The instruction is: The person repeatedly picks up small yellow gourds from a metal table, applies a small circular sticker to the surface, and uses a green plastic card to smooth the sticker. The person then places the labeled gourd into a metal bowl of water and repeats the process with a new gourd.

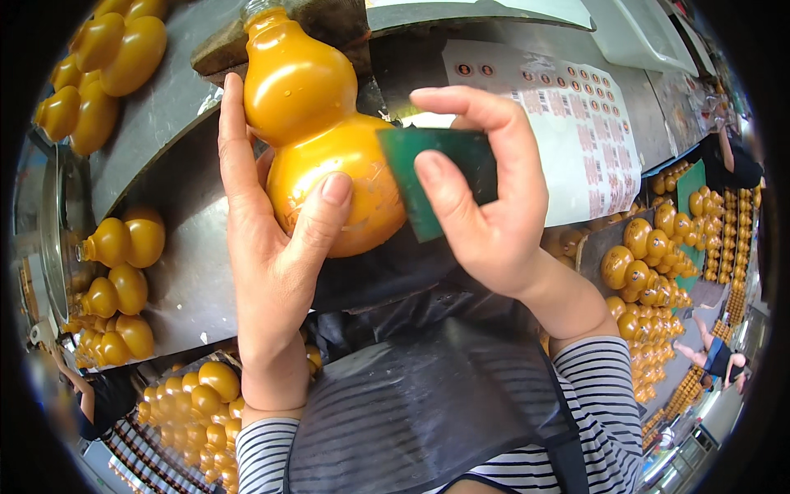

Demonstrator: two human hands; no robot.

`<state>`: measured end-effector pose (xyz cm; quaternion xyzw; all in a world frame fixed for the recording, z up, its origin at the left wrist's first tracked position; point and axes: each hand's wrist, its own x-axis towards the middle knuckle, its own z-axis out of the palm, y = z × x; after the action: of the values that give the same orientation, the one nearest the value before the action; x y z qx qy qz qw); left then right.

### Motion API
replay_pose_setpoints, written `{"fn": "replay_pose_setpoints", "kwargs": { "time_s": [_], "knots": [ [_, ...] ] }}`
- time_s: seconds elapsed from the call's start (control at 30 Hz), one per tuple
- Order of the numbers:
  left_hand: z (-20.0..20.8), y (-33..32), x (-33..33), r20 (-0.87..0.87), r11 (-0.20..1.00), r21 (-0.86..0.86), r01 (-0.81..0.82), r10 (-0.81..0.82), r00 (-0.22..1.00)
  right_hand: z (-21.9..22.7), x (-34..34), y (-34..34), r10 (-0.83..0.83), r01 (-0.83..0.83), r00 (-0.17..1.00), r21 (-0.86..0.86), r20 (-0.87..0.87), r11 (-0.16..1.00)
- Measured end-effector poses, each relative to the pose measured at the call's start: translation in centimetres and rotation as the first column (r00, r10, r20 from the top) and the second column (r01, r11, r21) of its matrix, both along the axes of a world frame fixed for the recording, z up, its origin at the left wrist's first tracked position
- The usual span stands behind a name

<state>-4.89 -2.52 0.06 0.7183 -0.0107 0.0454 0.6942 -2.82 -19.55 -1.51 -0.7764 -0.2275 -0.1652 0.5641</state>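
A glossy orange gourd-shaped bottle [301,78] lies tilted in front of me, its clear threaded neck pointing away. My left hand [267,235] grips it from the left, thumb on the lower bulb and fingers along the side. Thin scratch-like marks or wrinkles show on that lower bulb. In my right hand [502,206] a flat green scraper-like piece [411,177] is pinched between thumb and fingers. Its left edge meets the right side of the lower bulb. The scraper's far part is hidden behind my fingers.
A white sticker sheet [559,132] with small round labels lies on the metal table [197,284] to the right. More gourd bottles [123,239] stand at left, with rows of others [650,255] at right. A white tub [642,33] is at the far right. Other people work at both sides.
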Motion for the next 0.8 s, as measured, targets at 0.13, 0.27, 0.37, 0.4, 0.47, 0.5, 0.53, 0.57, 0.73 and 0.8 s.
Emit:
{"fn": "replay_pose_setpoints", "kwargs": {
  "time_s": [0.13,0.27,0.37,0.4,0.47,0.5,0.53,0.57,0.73,0.8],
  "knots": [
    [0.0,0.2,0.0,0.015,0.999,0.032,0.000,0.000,1.000,-0.8,1.1,-0.6,-0.030,0.030,0.999,-0.020,0.019,0.999],
    [-0.3,0.0,0.0,0.014,1.000,0.003,-0.001,0.001,1.000,0.2,-0.3,-0.4,0.013,-0.010,0.995,0.039,-0.098,0.999],
    [-0.1,0.1,0.1,0.009,1.000,0.006,0.011,-0.011,1.000,-0.4,0.8,-0.5,-0.028,0.027,0.999,-0.039,-0.022,0.999],
    [0.0,0.2,0.0,-0.014,1.000,0.012,0.016,-0.016,1.000,-0.4,1.5,-0.6,-0.059,0.057,0.996,-0.035,-0.066,0.998],
    [-0.1,0.7,-0.1,-0.004,0.995,-0.084,0.056,-0.057,0.998,-0.8,2.0,-1.4,-0.048,0.062,0.985,0.083,-0.164,0.995],
    [-0.5,1.1,0.0,0.033,0.979,-0.182,0.094,-0.089,0.995,-0.3,1.6,-2.0,0.054,-0.029,0.986,0.155,-0.160,0.988],
    [-0.9,1.6,0.0,0.074,0.951,-0.277,0.134,-0.118,0.990,0.2,1.4,-2.6,0.156,-0.120,0.977,0.225,-0.147,0.967],
    [-1.3,2.1,0.0,0.105,0.952,-0.239,0.193,-0.172,0.979,1.5,1.3,-3.3,0.265,-0.268,0.961,-0.021,-0.079,0.963],
    [-0.5,1.6,-0.3,0.078,0.992,-0.072,0.106,-0.101,0.992,3.4,2.7,0.0,0.227,-0.192,0.970,-0.289,0.091,0.938],
    [-0.3,1.7,-0.2,0.093,0.992,-0.079,0.102,-0.094,0.991,3.4,3.8,0.9,0.164,-0.137,0.983,-0.250,0.087,0.958]
  ]
}}
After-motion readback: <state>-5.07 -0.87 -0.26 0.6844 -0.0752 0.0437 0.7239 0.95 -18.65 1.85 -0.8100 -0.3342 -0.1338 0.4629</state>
